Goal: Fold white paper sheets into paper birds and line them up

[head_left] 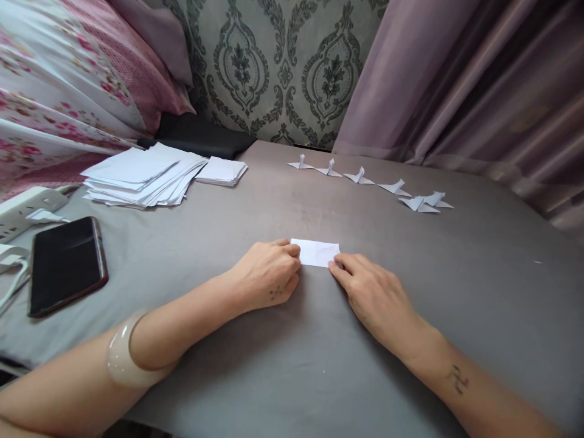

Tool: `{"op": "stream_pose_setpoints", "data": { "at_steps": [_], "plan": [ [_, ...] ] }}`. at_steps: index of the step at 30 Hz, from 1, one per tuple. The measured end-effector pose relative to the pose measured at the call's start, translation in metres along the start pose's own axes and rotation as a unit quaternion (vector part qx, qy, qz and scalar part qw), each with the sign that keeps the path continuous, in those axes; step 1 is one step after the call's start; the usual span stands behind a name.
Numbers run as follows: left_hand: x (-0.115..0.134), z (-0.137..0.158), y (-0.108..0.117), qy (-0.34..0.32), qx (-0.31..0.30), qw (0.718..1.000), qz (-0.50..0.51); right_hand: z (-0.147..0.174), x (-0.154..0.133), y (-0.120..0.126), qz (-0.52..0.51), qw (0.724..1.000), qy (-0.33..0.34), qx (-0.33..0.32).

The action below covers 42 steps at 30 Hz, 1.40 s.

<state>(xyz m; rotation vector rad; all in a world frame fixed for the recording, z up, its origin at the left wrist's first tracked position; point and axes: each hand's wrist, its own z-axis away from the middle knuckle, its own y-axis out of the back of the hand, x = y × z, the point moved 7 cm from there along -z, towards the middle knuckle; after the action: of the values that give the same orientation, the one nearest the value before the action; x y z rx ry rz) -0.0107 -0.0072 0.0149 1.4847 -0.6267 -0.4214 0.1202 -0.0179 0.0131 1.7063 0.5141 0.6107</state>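
A small white folded sheet of paper (314, 252) lies lengthwise in the middle of the grey-covered table. At its left end my left hand (269, 274) is closed on the edge, fingers curled in. My right hand (371, 289) pinches the right end near the lower corner between thumb and fingers. Beyond the hands, several folded paper birds (359, 176) stand in a slanting row toward the right. The undersides of the fingers of my left hand are hidden.
A large stack of white paper (141, 176) and a smaller stack of square sheets (222, 171) lie at the back left. A phone (68, 264) and a power strip (30, 210) with cables are at the left edge. Purple curtains (438, 79) hang behind.
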Motion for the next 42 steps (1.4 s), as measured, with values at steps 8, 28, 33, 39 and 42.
{"op": "stream_pose_setpoints", "data": {
  "at_steps": [8, 28, 33, 39, 42],
  "plan": [
    [0.0, -0.001, 0.002, 0.013, 0.003, 1.0, -0.025, 0.004, -0.002, 0.002, 0.016, 0.999, -0.011, -0.025],
    [0.01, -0.035, -0.002, -0.124, 0.115, 0.986, -0.014, -0.001, 0.068, -0.024, -0.326, 0.89, -0.271, 0.169],
    [-0.015, -0.034, 0.01, 0.052, 0.207, 0.95, 0.228, 0.002, 0.068, -0.019, -0.34, 0.875, -0.266, 0.221],
    [-0.044, -0.024, -0.023, 0.257, 0.167, 0.644, 0.701, 0.006, 0.041, 0.009, -0.283, 0.886, -0.157, 0.333],
    [-0.04, -0.022, -0.036, 0.264, 0.126, 0.571, 0.767, 0.003, 0.02, 0.015, -0.213, 0.925, -0.079, 0.304]
  ]
}}
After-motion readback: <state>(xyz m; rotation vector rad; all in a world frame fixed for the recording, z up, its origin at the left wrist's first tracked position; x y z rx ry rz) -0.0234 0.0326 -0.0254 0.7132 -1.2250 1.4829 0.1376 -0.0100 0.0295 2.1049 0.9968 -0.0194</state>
